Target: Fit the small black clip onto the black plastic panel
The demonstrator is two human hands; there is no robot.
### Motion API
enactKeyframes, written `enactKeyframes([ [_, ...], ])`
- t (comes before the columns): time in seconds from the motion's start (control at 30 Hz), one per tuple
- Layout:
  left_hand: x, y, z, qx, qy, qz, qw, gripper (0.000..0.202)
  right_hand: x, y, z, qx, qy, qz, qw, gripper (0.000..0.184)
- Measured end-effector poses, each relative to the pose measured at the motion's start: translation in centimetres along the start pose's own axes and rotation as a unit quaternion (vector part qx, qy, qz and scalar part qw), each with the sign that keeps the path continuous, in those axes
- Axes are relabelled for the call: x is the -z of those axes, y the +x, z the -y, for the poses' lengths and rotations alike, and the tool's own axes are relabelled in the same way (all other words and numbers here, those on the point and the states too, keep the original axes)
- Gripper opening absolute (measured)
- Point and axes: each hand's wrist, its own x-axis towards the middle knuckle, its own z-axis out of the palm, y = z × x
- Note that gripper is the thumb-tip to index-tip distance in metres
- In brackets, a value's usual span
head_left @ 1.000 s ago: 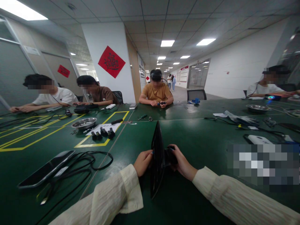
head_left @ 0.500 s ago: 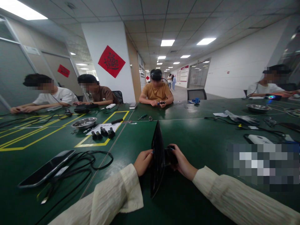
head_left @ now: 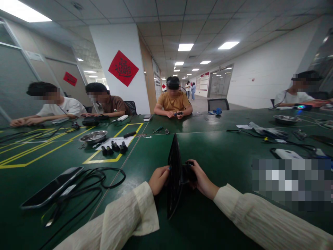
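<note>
A thin black panel (head_left: 174, 180) stands on edge before me, seen almost side-on above the green table. Its exact kind does not show. My left hand (head_left: 159, 180) grips its left face, thumb against the surface and the other fingers hidden behind. From the right face juts a dark, blocky part (head_left: 187, 173). My right hand (head_left: 204, 178) is closed around that part, with several fingertips out of sight.
On the left lie a phone (head_left: 52, 187) and a coiled black cable (head_left: 100, 189). Beyond are a metal bowl (head_left: 93, 136), several black fittings (head_left: 114, 147) and a screwdriver (head_left: 158, 129). A white device (head_left: 287, 154) lies right. People sit around the table (head_left: 221, 152).
</note>
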Motion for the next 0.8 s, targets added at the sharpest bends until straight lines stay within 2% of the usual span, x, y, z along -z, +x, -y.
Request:
enactKeyframes([
  [0.8, 0.07, 0.00, -0.64, -0.006, 0.009, -0.011, 1.000, 0.047, -0.15, -0.07, 0.23, -0.001, -0.002, -0.005, 1.000, 0.032],
])
